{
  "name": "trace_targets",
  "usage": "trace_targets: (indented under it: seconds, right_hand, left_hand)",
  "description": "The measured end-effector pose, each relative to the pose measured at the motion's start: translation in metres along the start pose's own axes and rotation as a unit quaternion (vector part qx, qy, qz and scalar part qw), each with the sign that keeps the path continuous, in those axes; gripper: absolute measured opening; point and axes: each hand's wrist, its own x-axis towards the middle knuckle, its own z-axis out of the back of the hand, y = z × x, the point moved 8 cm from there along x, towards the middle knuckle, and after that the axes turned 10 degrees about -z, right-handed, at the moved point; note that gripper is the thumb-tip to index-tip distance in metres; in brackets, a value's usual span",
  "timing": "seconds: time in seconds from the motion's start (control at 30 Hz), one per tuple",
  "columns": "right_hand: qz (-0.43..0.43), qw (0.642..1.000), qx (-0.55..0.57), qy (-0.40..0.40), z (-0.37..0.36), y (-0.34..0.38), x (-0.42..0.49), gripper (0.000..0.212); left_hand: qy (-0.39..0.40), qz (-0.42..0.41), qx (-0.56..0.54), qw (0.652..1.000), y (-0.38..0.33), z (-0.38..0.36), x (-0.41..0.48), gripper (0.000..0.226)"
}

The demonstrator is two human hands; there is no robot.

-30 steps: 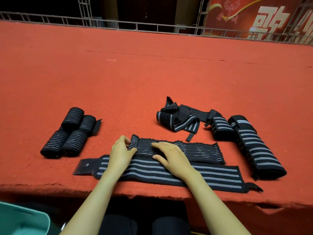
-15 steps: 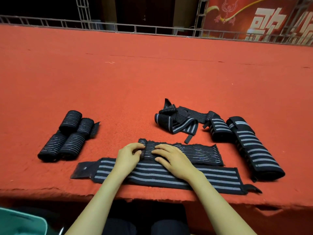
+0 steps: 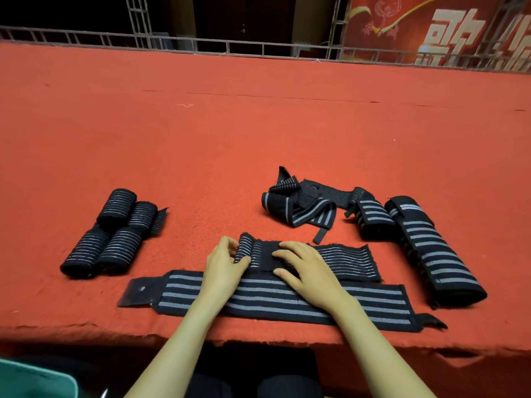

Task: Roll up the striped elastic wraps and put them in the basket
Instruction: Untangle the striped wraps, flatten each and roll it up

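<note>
A thin-striped black wrap [image 3: 344,261] lies flat near the front edge, its left end curled into a small roll [image 3: 244,248]. My left hand [image 3: 224,265] pinches that roll with thumb and fingers. My right hand [image 3: 304,268] presses flat on the wrap just right of the roll. A longer wide-striped wrap [image 3: 373,305] lies flat under both wrists. Several finished rolls [image 3: 109,237] sit in a cluster at the left. A green basket corner [image 3: 34,380] shows at the bottom left, below the table.
A tangled loose wrap [image 3: 301,208], a short folded wrap [image 3: 373,216] and a long folded wide-striped wrap [image 3: 431,254] lie at the right. The red felt table [image 3: 258,124] stretches far back to a metal truss rail [image 3: 258,50]. Its frayed front edge runs close to my arms.
The roll at the wrap's left end has grown and travelled right. My left hand followed it; my right hand stayed flat on the wrap.
</note>
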Motion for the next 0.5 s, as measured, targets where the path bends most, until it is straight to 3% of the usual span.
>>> trace_targets:
  seconds: [0.13,0.3,0.5]
  right_hand:
    - [-0.012,1.0,-0.005,-0.019,0.0,-0.003,0.0,0.041]
    - [-0.026,1.0,-0.006,-0.016,-0.003,-0.006,0.001,0.044]
    - [-0.037,0.999,0.001,-0.004,-0.006,-0.01,0.002,0.044]
  left_hand:
    - [-0.05,-0.027,0.04,0.998,-0.009,-0.004,-0.003,0.021]
    - [-0.042,-0.107,0.099,0.988,-0.028,-0.017,-0.001,0.018]
    - [0.004,-0.155,0.03,0.988,-0.038,-0.028,-0.001,0.013]
